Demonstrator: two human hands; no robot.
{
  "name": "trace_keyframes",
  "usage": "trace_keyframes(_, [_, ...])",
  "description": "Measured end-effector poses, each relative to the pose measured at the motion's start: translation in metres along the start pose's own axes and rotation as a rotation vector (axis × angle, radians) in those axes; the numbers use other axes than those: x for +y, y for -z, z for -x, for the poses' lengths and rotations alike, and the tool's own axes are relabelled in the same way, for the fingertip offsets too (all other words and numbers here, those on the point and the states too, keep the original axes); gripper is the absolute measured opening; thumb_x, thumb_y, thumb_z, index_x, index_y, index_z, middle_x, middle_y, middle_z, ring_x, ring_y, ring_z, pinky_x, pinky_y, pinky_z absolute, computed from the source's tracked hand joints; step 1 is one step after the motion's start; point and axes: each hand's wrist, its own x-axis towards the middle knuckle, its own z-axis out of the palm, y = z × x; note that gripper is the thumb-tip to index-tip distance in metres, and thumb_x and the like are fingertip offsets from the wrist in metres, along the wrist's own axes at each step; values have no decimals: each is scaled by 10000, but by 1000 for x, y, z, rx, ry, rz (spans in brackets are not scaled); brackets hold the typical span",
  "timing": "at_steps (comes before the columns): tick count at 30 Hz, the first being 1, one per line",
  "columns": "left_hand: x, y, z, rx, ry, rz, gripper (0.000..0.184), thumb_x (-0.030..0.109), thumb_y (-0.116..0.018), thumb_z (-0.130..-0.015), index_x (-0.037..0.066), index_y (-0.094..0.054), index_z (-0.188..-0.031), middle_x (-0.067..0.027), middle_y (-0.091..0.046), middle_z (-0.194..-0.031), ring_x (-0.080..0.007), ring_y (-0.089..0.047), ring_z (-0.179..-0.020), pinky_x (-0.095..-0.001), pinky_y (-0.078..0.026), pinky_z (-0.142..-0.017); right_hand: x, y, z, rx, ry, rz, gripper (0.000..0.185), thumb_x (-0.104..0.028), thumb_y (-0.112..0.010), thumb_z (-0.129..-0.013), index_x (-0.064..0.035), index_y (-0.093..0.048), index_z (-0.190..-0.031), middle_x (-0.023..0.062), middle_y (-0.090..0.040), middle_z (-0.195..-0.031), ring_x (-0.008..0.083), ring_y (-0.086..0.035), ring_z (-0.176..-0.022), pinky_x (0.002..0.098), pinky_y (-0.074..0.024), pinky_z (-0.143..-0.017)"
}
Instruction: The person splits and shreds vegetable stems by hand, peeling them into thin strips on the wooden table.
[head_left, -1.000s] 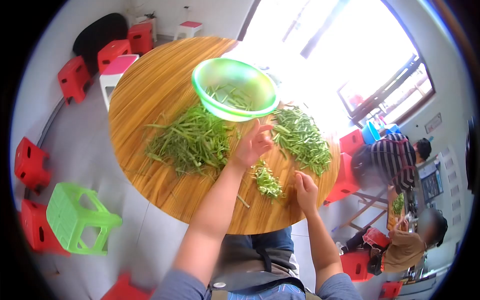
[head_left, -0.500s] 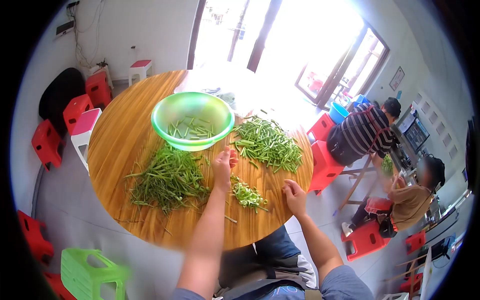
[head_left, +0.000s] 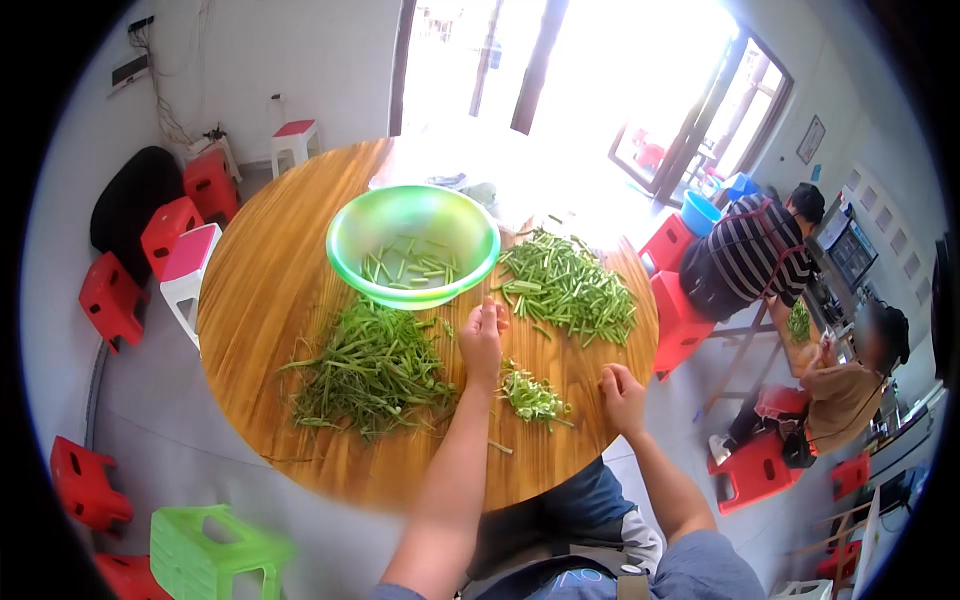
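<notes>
My left hand point(head_left: 483, 338) is raised over the table between the green basin and a small pile of pale green vegetable bits point(head_left: 533, 395). Its fingers are curled together; anything inside them is too small to make out. Near the table's right edge, my right hand point(head_left: 623, 394) is closed, thumb against the fingers, its contents hidden. The green basin point(head_left: 343, 262) holds some short cut green stems point(head_left: 410, 265). Left of my left forearm lies a heap of long, thin green stalks point(head_left: 375, 375). A larger pile of short cut stems point(head_left: 570, 285) spreads right of the basin.
The round wooden table point(head_left: 255, 290) has a clear plastic sheet or bag point(head_left: 510, 185) at its far side. Red stools point(head_left: 112, 298) and a green stool point(head_left: 215, 550) stand around it. Two people point(head_left: 750, 255) sit at the right beside another table, near a blue basin point(head_left: 700, 213).
The whole view has shifted, so the table and everything on it appear farther right. Both hands stay in nearly the same places over the table, fingers still curled. The piles look unchanged.
</notes>
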Motion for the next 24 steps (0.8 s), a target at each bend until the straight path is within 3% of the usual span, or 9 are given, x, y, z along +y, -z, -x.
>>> trace_keyframes(2, [-3, -2, -3, 56, -16, 75, 376, 350, -502, -908, 9, -592, -778, 4, -536, -661, -71, -478, -600, -218, -389, -546, 1, 1, 1, -5, 9, 12, 197, -182, -557, -876, 3, -602, -928, 77, -605, -693, 116, -565, -617, 250, -450, -579])
trace_keyframes(5, [19, 2, 4, 52, -39, -283, 405, 381, -529, -889, 4, -573, -747, 31, -469, -593, -66, -409, -533, -235, -340, -485, -12, 1, 3, -10, -8, 27, 195, -178, -556, -877, 7, -603, -917, 71, -598, -688, 112, -556, -611, 246, -446, -574])
trace_keyframes(6, [23, -1, 5, 104, -112, -347, 448, 414, -570, -858, 9, -542, -670, 41, -405, -541, -64, -345, -498, -247, -295, -455, -12, 1, 3, -20, -28, 30, 194, -175, -554, -879, 9, -603, -915, 66, -591, -683, 105, -549, -611, 245, -443, -569])
trace_keyframes(10, [28, -3, 7, 119, -68, -485, 542, 426, -623, -817, 33, -417, -506, 27, -349, -476, -64, -312, -484, -253, -271, -442, -11, 1, 1, -20, -19, 16, 192, -175, -553, -882, 9, -603, -910, 59, -581, -675, 95, -530, -601, 239, -434, -561])
trace_keyframes(16, [18, -5, 7, 46, -5, -474, 562, 378, -626, -831, 42, -365, -464, 36, -302, -437, -59, -260, -428, -262, -208, -398, -11, 0, 2, 7, 6, 1, 183, -169, -563, -878, 8, -601, -899, 39, -549, -653, 78, -481, -578, 228, -412, -540])
trace_keyframes(19, [18, -8, 8, 59, -79, -532, 541, 371, -600, -853, 46, -386, -476, 39, -317, -441, -49, -259, -425, -257, -194, -391, -11, 2, 1, 4, -9, 6, 200, -187, -561, -883, 7, -602, -854, 22, -536, -626, 67, -469, -562, 225, -393, -520])
trace_keyframes(20, [19, -10, 9, 63, -52, -526, 535, 372, -595, -856, 44, -396, -483, 40, -316, -440, -49, -264, -427, -256, -201, -393, -8, 6, 1, -39, -129, -79, 256, -220, -554, -890, 2, -592, -768, 10, -516, -584, 58, -455, -543, 221, -373, -503])
trace_keyframes(24, [22, -12, 9, 41, 0, -550, 509, 377, -583, -862, 35, -444, -512, 36, -324, -439, -52, -289, -435, -251, -230, -407, -6, 10, -3, -45, -201, -101, 332, -259, -535, -903, -6, -569, -691, -6, -490, -548, 47, -438, -530, 213, -357, -494])
